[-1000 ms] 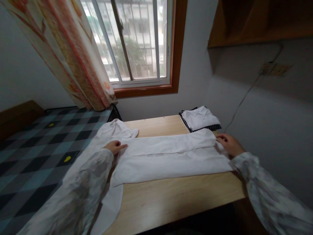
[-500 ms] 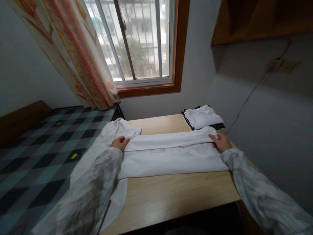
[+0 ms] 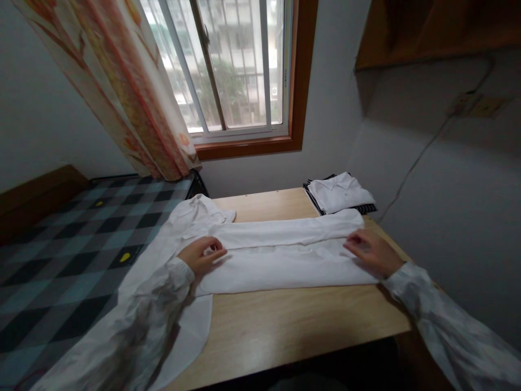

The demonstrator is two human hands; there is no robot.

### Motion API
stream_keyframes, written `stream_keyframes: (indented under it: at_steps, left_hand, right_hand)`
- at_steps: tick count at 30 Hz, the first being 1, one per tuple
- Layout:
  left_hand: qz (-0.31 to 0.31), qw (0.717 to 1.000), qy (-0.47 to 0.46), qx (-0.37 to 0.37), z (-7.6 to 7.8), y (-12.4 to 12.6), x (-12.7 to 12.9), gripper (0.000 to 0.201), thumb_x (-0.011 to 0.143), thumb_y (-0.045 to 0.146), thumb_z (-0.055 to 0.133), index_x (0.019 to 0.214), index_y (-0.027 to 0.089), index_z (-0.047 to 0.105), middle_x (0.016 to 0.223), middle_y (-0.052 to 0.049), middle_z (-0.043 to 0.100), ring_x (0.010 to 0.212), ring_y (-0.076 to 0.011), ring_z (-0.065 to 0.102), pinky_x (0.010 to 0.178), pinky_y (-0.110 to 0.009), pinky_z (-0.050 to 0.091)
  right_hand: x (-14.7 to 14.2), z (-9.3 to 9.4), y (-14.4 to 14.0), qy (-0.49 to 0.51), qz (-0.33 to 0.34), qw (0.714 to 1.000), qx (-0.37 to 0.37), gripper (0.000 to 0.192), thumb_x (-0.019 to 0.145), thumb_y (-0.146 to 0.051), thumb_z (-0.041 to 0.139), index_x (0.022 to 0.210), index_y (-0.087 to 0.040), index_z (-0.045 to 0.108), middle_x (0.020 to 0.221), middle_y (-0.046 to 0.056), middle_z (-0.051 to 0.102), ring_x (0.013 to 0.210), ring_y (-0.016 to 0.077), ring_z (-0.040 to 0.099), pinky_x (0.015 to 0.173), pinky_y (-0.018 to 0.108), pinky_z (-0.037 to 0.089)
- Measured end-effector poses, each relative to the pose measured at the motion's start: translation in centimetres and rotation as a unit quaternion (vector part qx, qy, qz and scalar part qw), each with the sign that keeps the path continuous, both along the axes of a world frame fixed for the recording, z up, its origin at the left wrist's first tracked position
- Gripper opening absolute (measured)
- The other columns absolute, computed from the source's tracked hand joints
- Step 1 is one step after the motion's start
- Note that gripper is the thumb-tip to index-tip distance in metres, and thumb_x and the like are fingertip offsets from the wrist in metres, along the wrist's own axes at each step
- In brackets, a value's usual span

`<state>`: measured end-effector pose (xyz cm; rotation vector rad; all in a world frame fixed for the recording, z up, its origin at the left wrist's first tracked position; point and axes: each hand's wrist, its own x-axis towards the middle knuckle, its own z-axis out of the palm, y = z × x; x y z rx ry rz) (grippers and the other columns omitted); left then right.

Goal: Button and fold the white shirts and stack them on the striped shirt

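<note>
One head-worn view, looking forward and down over the table (image 3: 293,317), window (image 3: 240,70) ahead, cloth (image 3: 285,269) near below, bed (image 3: 81,255) at left

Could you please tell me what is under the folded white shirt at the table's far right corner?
Dark striped cloth shows along the edges under the folded white shirt; whatever lies beneath its middle is covered.

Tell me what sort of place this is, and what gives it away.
Probably a bedroom, at home or in a dormitory: what looks like a bed with a checked cover stands at left, a flowered curtain hangs beside the window, and white clothing lies on a table.
</note>
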<state>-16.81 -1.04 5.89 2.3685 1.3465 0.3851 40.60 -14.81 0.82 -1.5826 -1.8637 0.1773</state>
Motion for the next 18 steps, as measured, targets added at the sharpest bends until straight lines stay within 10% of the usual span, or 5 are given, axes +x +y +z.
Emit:
stream_keyframes:
  at_steps: [8, 13, 18]
  left_hand:
    - [-0.13, 0.991, -0.004, -0.04, -2.8, 0.5, -1.4, 0.038, 0.087, 0.057, 0.074, 0.085, 0.019, 0.07, 0.089, -0.006, 0.066, 0.083, -0.0197, 0.061, 0.078, -0.032, 0.05]
    - [-0.123, 0.99, -0.014, -0.069, -4.1, 0.9, -1.8, 0.056, 0.083, 0.063, 0.079, 0.12, 0.021, 0.07, 0.103, -0.004, 0.063, 0.067, -0.0125, 0.053, 0.064, -0.028, 0.048]
    - [-0.151, 0.987, -0.045, -0.041, -4.1, 0.3, -0.7, 0.047, 0.086, 0.065, 0.072, 0.088, 0.019, 0.068, 0.102, -0.008, 0.064, 0.087, -0.0198, 0.061, 0.079, -0.032, 0.052]
  right_hand:
    - [-1.6, -1.3, -0.7, 0.019, 0.125, 0.98, -0.151, 0.039, 0.094, -0.061, 0.068, 0.089, -0.022, 0.07, 0.088, 0.006, 0.069, 0.084, 0.0244, 0.063, 0.078, 0.037, 0.049]
    - [-1.3, -1.1, -0.3, 0.019, 0.132, 0.968, -0.214, 0.044, 0.1, -0.063, 0.057, 0.093, -0.022, 0.072, 0.082, 0.002, 0.069, 0.076, 0.0218, 0.061, 0.071, 0.034, 0.043]
    - [-1.3, -1.5, 0.0, 0.021, 0.13, 0.968, -0.214, 0.048, 0.101, -0.066, 0.054, 0.098, -0.023, 0.074, 0.08, 0.001, 0.069, 0.073, 0.0211, 0.06, 0.069, 0.033, 0.043]
